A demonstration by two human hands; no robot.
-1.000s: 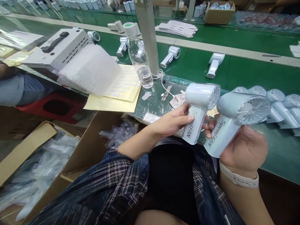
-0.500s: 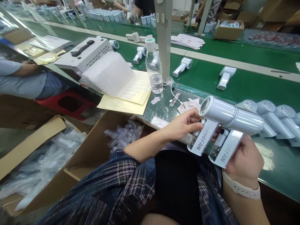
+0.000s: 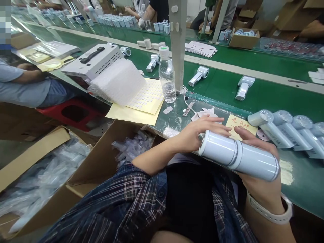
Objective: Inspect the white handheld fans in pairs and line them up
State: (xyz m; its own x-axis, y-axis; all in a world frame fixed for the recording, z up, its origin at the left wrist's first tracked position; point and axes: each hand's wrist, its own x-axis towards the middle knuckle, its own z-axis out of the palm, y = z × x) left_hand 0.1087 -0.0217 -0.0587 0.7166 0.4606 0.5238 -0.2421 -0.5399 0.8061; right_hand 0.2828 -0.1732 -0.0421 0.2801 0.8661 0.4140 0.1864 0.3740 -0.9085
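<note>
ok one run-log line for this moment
left hand: at left fan | right hand: holding right fan | alignment: end to end | nearby: fan row

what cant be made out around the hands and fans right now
All in the head view:
- Handles of the two held fans: hidden beneath their barrels.
- Right hand: palm hidden behind a barrel.
- Left hand: grip unclear, a barrel end overlaps it.
- Yellow note: lower writing covered by fingers.
- Rightmost fan in the row: cut off by the right edge.
- Red pieces, top right: too small.
</note>
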